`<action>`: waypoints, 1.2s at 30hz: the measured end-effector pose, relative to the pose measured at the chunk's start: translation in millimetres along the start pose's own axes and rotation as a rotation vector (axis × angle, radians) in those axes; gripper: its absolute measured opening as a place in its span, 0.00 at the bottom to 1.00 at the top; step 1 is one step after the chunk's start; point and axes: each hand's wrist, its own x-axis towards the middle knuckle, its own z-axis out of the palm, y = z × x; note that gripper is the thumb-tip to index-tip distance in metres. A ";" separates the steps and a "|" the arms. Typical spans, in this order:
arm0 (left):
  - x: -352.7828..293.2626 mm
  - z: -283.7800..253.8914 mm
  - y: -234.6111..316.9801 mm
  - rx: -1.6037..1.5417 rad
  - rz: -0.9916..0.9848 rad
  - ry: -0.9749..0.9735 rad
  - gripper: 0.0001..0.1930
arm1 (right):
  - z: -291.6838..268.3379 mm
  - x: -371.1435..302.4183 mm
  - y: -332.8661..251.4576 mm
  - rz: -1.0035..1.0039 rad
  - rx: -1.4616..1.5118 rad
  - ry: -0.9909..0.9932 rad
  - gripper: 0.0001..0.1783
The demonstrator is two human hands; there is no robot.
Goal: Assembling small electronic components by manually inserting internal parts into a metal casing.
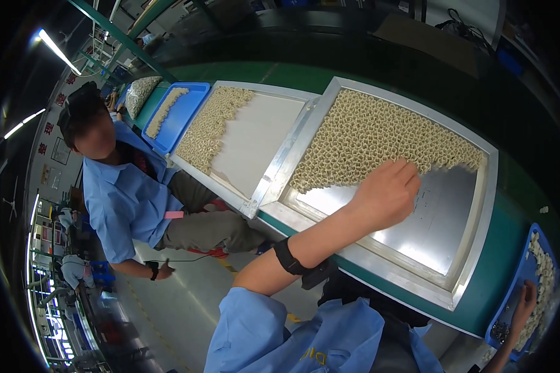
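A shallow silver metal frame [477, 248] lies on the green bench in front of me. Small cream ring-shaped pieces [367, 130] stand packed closely over its far part; the near part is bare shiny metal. At the near edge of these pieces is my left hand [389, 193], fingers curled and pressed together. Whatever its fingertips hold is hidden. My right hand [524, 306] is low at the far right, over a blue tray [521, 271] with loose cream pieces [544, 273]. Its fingers look partly stretched, touching or just above the pieces.
Left of my frame, a second metal frame [298, 133] is partly covered with similar pieces. Beyond it are another blue tray [196, 93] and a filled clear bag [142, 93]. A co-worker in a blue shirt [121, 199] sits at the left. A few loose pieces [544, 210] lie by the right tray.
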 end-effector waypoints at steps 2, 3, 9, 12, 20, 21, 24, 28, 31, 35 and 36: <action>-3.4 -3.3 8.1 -0.036 0.005 0.018 0.05 | 0.7 2.8 2.8 -0.012 0.013 0.035 0.13; -6.3 -3.8 12.8 -0.075 -0.043 -0.010 0.05 | 3.2 5.3 1.6 -0.018 0.022 0.036 0.13; -16.9 -11.4 46.1 -0.536 -0.230 0.032 0.07 | -16.4 -23.0 -35.3 0.038 0.301 0.191 0.11; -20.8 -15.1 67.4 -0.712 -0.392 0.001 0.10 | -11.9 -40.7 -130.2 0.058 0.354 0.192 0.11; -40.7 -6.3 130.6 -1.119 -0.347 0.139 0.16 | 54.3 -53.8 -307.9 -0.498 0.717 -0.132 0.12; -40.8 -1.8 135.7 -1.162 -0.353 0.114 0.16 | 62.8 -55.8 -319.4 -0.524 0.767 -0.149 0.12; -47.7 2.7 153.1 -1.163 -0.350 0.128 0.17 | 86.1 -62.7 -337.3 -0.564 0.918 -0.207 0.13; -46.9 2.1 161.9 -1.085 -0.328 0.215 0.18 | 100.2 -68.5 -339.1 -0.497 1.013 -0.312 0.13; -46.7 -0.1 165.6 -1.038 -0.334 0.230 0.19 | 101.8 -67.8 -334.7 -0.509 1.025 -0.332 0.13; -47.2 -1.1 164.3 -0.996 -0.331 0.235 0.19 | 104.2 -68.1 -335.8 -0.521 1.013 -0.336 0.12; -47.1 -0.9 163.8 -0.986 -0.328 0.237 0.19 | 104.8 -68.2 -336.2 -0.526 1.003 -0.336 0.12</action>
